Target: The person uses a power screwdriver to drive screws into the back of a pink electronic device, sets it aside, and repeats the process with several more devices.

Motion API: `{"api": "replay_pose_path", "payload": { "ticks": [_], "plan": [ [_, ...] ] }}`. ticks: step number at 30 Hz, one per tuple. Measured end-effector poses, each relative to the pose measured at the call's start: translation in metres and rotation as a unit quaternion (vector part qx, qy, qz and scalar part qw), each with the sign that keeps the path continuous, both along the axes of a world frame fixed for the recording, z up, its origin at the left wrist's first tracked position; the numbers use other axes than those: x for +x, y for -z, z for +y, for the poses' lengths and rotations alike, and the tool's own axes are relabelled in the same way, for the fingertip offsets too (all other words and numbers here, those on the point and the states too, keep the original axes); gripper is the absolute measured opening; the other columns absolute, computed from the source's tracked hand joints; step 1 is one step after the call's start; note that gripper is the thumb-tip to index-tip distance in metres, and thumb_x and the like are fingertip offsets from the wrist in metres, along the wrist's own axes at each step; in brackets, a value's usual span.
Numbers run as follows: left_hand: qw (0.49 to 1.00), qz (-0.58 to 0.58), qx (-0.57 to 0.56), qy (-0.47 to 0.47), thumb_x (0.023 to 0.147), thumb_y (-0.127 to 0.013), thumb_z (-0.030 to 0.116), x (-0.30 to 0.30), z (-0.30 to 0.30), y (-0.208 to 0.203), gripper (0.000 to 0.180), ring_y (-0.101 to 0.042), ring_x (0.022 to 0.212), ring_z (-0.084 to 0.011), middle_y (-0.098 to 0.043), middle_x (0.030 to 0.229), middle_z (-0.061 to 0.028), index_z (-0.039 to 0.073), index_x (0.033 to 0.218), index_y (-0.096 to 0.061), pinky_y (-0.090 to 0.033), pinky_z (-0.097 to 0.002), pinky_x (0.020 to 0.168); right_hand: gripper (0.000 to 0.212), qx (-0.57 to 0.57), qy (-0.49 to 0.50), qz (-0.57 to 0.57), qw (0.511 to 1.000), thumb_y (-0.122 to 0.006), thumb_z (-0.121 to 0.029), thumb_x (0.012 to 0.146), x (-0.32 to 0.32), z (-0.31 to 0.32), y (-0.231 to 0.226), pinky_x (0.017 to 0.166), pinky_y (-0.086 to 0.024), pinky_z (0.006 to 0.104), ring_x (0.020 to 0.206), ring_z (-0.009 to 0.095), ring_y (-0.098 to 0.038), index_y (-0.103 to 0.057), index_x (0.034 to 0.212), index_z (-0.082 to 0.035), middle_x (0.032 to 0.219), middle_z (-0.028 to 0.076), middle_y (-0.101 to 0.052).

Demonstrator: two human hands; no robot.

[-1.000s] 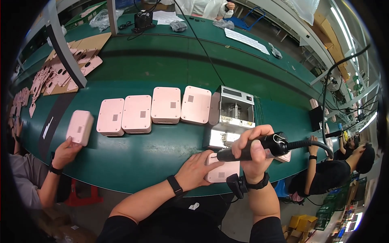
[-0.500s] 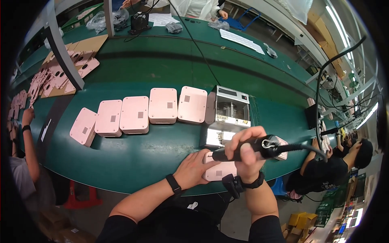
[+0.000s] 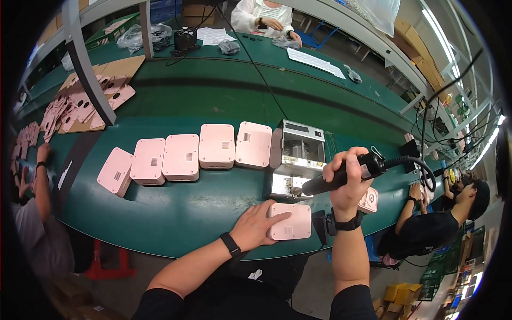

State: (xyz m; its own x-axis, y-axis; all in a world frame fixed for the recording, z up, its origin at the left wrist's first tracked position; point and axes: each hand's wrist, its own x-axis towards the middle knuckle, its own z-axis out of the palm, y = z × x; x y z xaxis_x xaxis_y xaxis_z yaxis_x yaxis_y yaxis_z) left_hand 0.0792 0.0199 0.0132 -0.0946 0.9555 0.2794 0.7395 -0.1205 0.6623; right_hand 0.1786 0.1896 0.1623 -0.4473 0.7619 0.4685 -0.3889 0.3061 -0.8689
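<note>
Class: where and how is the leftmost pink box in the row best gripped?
The leftmost pink box is probably best pinched by its long side walls at the near end, coming from above on the near side. It lies flat and turned, so the gap to the next box widens toward that end, leaving finger room; its far right corner sits close.

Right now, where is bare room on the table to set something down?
Bare: the table between the box row and left hand; also right of the machine, beyond the right hand. Crowded: the machine's front, near the screwdriver and held box.
</note>
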Motion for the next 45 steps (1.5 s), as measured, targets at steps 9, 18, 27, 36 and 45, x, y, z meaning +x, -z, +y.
{"api": "replay_pose_path", "payload": {
  "ticks": [9, 18, 27, 36, 45],
  "plan": [
    [0.998, 0.009, -0.043, -0.055, 0.062, -0.087, 0.027, -0.025, -0.027, -0.011, 0.077, -0.053, 0.118, -0.0350, -0.048, 0.133, -0.0133, 0.028, 0.134, -0.058, -0.045, -0.0434, 0.099, 0.022, -0.040, -0.043, 0.020, 0.998, -0.052, -0.024, 0.095, 0.057, -0.042, -0.004, 0.050, -0.045, 0.0320, 0.050, 0.016, -0.049, -0.043, 0.103, -0.006, 0.080, 0.011, -0.054],
    [0.997, 0.015, -0.028, -0.065, 0.059, -0.089, 0.018, -0.024, -0.024, -0.011, 0.082, -0.055, 0.113, -0.0349, -0.048, 0.131, -0.0124, 0.027, 0.134, -0.057, -0.047, -0.0432, 0.096, 0.024, -0.049, -0.045, -0.001, 0.998, -0.053, -0.024, 0.094, 0.069, -0.040, 0.015, 0.050, -0.046, 0.0324, 0.049, 0.016, -0.048, -0.042, 0.104, -0.006, 0.080, 0.013, -0.055],
    [0.997, 0.010, -0.024, -0.067, 0.057, -0.089, 0.017, -0.024, -0.026, -0.010, 0.085, -0.055, 0.113, -0.0350, -0.047, 0.132, -0.0120, 0.028, 0.135, -0.056, -0.047, -0.0431, 0.096, 0.022, -0.049, -0.038, -0.011, 0.998, -0.053, -0.022, 0.094, 0.062, -0.039, 0.023, 0.050, -0.047, 0.0329, 0.050, 0.016, -0.049, -0.042, 0.104, -0.006, 0.080, 0.013, -0.054],
    [0.997, 0.012, -0.031, -0.067, 0.056, -0.090, 0.016, -0.024, -0.024, -0.013, 0.086, -0.055, 0.112, -0.0345, -0.048, 0.131, -0.0121, 0.028, 0.135, -0.057, -0.048, -0.0425, 0.096, 0.030, -0.106, -0.069, 0.025, 0.992, -0.065, -0.019, 0.089, 0.066, -0.037, 0.034, 0.054, -0.049, 0.0341, 0.054, 0.018, -0.052, -0.042, 0.102, -0.004, 0.079, 0.014, -0.056],
    [0.997, 0.004, -0.030, -0.071, 0.055, -0.089, 0.014, -0.026, -0.022, -0.013, 0.085, -0.056, 0.111, -0.0344, -0.050, 0.130, -0.0118, 0.028, 0.133, -0.059, -0.049, -0.0419, 0.094, 0.036, -0.050, -0.080, 0.002, 0.996, -0.065, -0.032, 0.088, 0.067, -0.042, 0.040, 0.048, -0.047, 0.0326, 0.048, 0.017, -0.049, -0.041, 0.099, -0.007, 0.072, 0.010, -0.052]
  ]
}}
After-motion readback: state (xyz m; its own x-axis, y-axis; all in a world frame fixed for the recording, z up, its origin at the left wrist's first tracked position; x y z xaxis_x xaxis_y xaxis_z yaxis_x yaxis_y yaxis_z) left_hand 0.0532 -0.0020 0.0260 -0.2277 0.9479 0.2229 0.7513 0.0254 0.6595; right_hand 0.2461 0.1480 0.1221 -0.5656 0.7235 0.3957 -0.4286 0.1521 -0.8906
